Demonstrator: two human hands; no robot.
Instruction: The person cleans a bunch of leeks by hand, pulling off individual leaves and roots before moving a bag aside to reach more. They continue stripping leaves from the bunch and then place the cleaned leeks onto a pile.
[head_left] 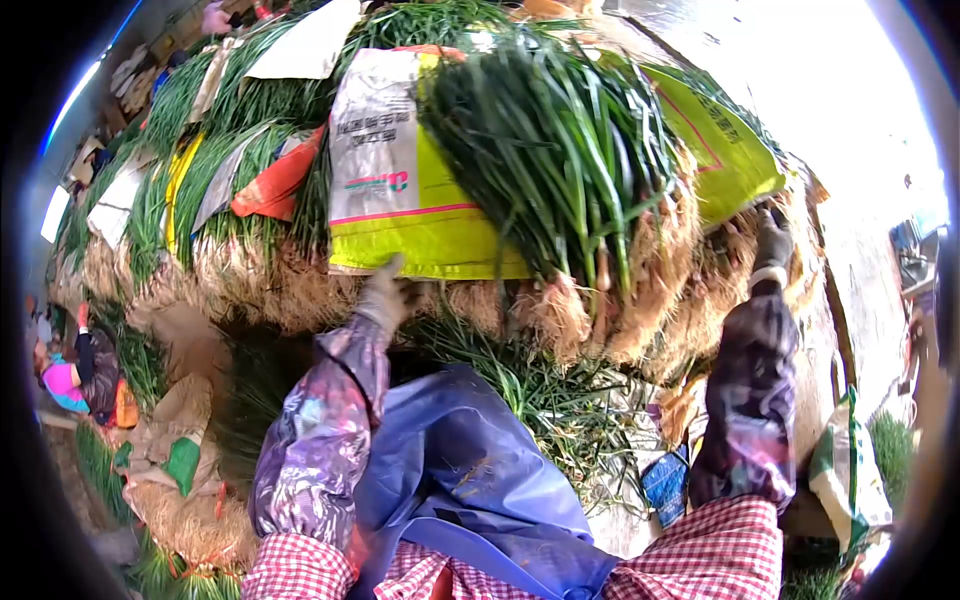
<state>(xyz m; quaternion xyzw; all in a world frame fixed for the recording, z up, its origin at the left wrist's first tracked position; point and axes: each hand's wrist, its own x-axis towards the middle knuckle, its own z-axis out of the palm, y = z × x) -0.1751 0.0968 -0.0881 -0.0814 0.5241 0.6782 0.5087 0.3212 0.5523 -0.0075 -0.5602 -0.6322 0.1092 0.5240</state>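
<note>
A bunch of green onions (560, 150) with long dark leaves and pale, hairy roots lies on a flattened printed sack (375, 180), white and yellow-green. At the sack's lower edge is my gloved left hand (384, 298), slightly blurred, its fingers apart and holding nothing visible. My gloved right hand (773, 242) is closed at the lower right corner of the yellow-green sacking (725, 150); its fingertips are partly hidden there. Beneath the sack, more roots (470, 300) hang along the front of the pile.
Rows of green onions (270, 100) with sack pieces between them stretch left. Loose leaves (570, 410) lie below the pile, near my blue apron (460, 450). Another person (80, 375) is at the far left. A white-and-green bag (850, 475) stands at right.
</note>
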